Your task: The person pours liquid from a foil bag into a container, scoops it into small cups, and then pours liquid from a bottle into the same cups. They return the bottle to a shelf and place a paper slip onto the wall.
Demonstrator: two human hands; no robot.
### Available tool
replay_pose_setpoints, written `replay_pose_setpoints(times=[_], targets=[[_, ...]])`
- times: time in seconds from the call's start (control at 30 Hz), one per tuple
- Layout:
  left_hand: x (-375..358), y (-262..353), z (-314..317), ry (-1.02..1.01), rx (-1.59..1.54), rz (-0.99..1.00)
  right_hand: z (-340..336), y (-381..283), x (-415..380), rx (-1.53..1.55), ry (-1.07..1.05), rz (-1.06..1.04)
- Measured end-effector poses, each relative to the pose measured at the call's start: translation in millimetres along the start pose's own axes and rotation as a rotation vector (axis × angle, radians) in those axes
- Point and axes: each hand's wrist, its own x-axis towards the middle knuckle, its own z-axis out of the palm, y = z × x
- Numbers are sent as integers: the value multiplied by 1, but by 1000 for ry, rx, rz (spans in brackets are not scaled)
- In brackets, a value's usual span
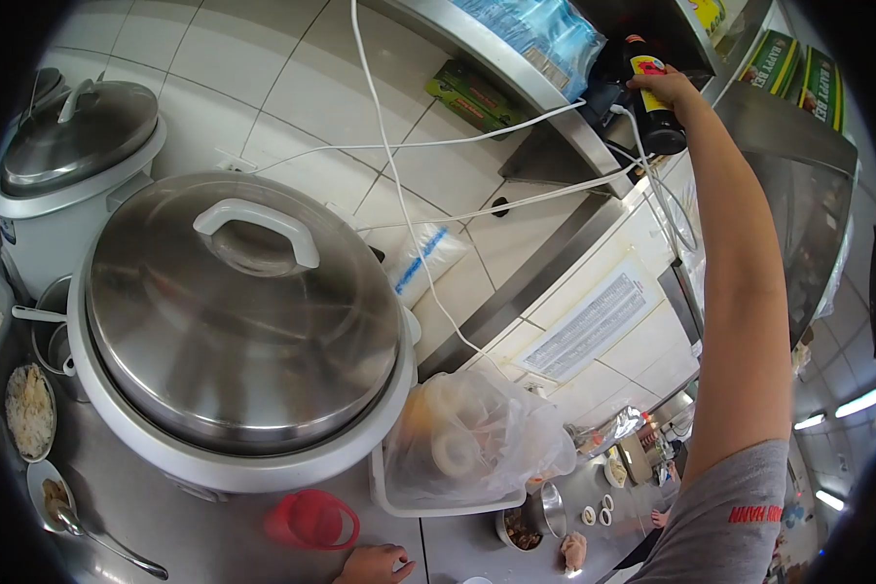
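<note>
My right hand (664, 90), at the end of a raised arm, is wrapped round a dark bottle (664, 132) with a yellow and red label, at the upper right by a metal shelf (565, 127). My left hand (375, 565) lies low at the bottom edge, on the steel counter (214, 540), with fingers loosely bent, slightly apart and nothing seen in them. Just above it is a red plastic cup (311, 520). A large cooker with a steel lid (234, 331) stands to the upper left of that hand.
A second cooker (78, 146) stands behind. A bag-filled white bin (448, 501), bowls of rice (31, 414) and food (49, 492), and a spoon (117, 555) are on the counter. White cables (399, 190) hang across. Another person's hand (574, 551) is near a meat bowl (519, 526).
</note>
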Motion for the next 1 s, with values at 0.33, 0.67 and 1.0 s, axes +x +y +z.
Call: replay_pose_setpoints(times=[0.33, 0.67, 1.0], targets=[[0, 1, -2, 7, 20, 23, -50, 12, -58, 56, -83, -32], [-3, -3, 6, 41, 78, 81, -113, 50, -178, 184, -26, -150], [3, -17, 13, 170, -115, -9, -132, 178, -429, 484, 55, -121]])
